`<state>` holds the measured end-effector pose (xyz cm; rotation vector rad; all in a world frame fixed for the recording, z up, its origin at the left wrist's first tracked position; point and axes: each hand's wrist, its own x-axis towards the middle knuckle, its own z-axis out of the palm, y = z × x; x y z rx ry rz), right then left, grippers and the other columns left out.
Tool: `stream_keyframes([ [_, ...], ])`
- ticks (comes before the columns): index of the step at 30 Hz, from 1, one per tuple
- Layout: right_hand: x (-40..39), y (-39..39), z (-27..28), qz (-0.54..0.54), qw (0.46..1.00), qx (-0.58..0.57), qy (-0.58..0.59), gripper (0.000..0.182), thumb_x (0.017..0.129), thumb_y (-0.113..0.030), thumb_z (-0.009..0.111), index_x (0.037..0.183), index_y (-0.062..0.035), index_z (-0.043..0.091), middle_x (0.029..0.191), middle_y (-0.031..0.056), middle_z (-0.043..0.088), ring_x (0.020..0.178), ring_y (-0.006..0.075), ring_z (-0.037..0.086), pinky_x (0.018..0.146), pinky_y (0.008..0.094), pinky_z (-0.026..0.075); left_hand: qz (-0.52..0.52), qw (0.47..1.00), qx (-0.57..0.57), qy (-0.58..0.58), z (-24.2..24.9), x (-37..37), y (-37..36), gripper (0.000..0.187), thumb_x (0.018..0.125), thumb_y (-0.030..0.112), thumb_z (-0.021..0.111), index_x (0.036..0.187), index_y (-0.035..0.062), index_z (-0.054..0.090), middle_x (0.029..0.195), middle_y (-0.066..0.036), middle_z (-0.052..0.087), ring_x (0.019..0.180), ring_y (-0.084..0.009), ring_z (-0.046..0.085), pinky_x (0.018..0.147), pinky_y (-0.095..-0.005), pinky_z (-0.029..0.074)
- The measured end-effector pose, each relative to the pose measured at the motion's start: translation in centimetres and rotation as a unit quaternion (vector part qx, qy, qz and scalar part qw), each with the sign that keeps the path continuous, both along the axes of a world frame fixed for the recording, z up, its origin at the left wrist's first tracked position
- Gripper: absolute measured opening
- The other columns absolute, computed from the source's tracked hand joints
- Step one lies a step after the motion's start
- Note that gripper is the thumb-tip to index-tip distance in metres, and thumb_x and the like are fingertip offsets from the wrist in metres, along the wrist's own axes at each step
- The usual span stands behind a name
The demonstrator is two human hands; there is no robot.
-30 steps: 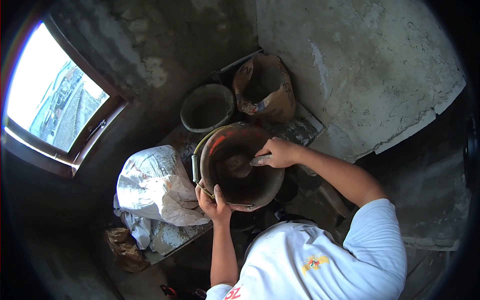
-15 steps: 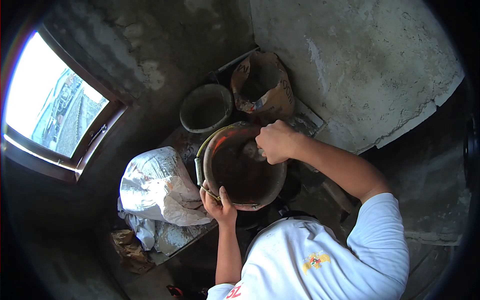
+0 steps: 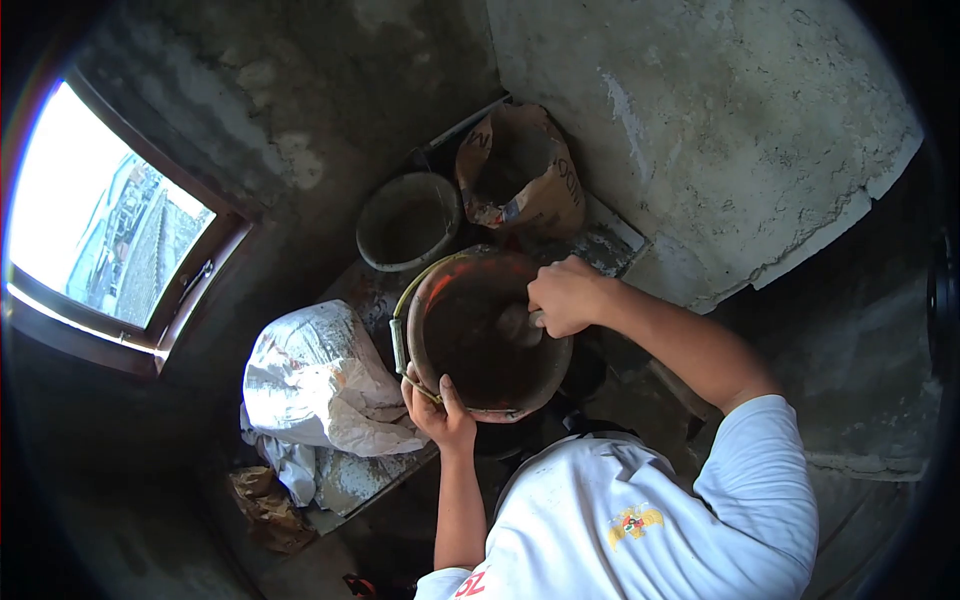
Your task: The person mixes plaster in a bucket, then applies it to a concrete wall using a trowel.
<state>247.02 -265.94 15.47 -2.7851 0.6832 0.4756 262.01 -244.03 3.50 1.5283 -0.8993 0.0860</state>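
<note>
A dark bucket (image 3: 548,388), smeared with grey and showing orange on its inner wall, stands tilted before my chest. My left hand (image 3: 443,418) grips its near-left rim, thumb over the edge and fingers round the outside by the wire handle (image 3: 397,340) with its pale grip. Inside the bucket is dark grey material that looks like mortar. My right hand (image 3: 568,297) is closed in a fist over the right part of the rim, round the handle of a trowel. The trowel's rounded, grey-coated blade (image 3: 518,325) is inside the bucket; its handle is mostly hidden by my fingers.
Beyond the bucket are a grey-crusted basin (image 3: 362,238) and an open brown paper sack (image 3: 560,195). To the left, a white sack (image 3: 300,385) lies on a board (image 3: 350,480), with crumpled brown paper (image 3: 268,510) below. An open window (image 3: 140,240) and rough walls surround the corner.
My right hand has moved slightly right and nearer me, and the trowel blade has shifted the same way inside the bucket. My left hand keeps its hold on the rim.
</note>
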Motion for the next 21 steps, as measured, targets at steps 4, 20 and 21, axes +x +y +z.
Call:
stream_keyframes([
  [4, 1.0, 2.3, 0.6, 0.025, 0.994, -0.104, -0.014, 0.014, 0.081, -0.021, 0.072, 0.086, -0.0111, 0.080, 0.090, 0.0126, 0.078, 0.092, 0.0297, 0.077, 0.079, 0.0423, 0.059, -0.008, 1.000, 0.001, 0.016, -0.1, -0.4, 0.2, 0.025, 0.096, 0.002, 0.064, 0.118, -0.0088, 0.065, 0.120, -0.020, 0.065, 0.114, -0.0355, 0.060, 0.101, -0.0423, 0.045],
  [20, -2.3, 8.3, -4.4, 0.122, 0.975, -0.125, -0.139, 0.015, 0.084, -0.016, 0.064, 0.093, -0.0050, 0.070, 0.079, 0.0138, 0.074, 0.072, 0.0263, 0.075, 0.061, 0.0374, 0.057, -0.028, 0.998, -0.015, 0.060, -1.2, 0.2, 0.4, 0.021, 0.102, 0.005, 0.060, 0.119, -0.0064, 0.065, 0.133, -0.012, 0.057, 0.117, -0.0197, 0.057, 0.097, -0.0312, 0.045],
  [21, -2.3, 8.0, -4.7, 0.094, 0.976, -0.124, -0.154, 0.017, 0.085, -0.015, 0.064, 0.097, -0.0045, 0.071, 0.080, 0.0149, 0.074, 0.073, 0.0287, 0.075, 0.063, 0.0384, 0.058, -0.026, 0.997, -0.020, 0.069, -1.4, 0.3, 0.5, 0.021, 0.102, 0.005, 0.061, 0.119, -0.0063, 0.065, 0.133, -0.012, 0.057, 0.117, -0.0194, 0.057, 0.097, -0.0307, 0.045],
])
